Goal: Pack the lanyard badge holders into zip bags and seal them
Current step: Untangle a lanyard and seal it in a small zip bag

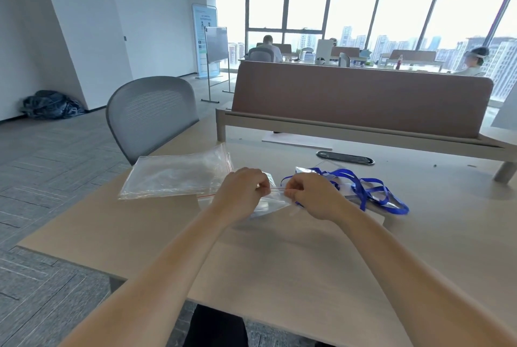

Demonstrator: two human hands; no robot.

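Both hands' fingers on zip bag

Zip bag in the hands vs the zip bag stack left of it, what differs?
The held zip bag is pinched at its red-lined top by the left hand and right hand; the zip bag stack lies untouched on the table. The held zip bag looks crumpled; the zip bag stack lies flat. Both are clear plastic with a red line at the opening.

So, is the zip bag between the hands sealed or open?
Cannot tell. The left hand and right hand both pinch the zip bag at its red strip, and they hide most of it.
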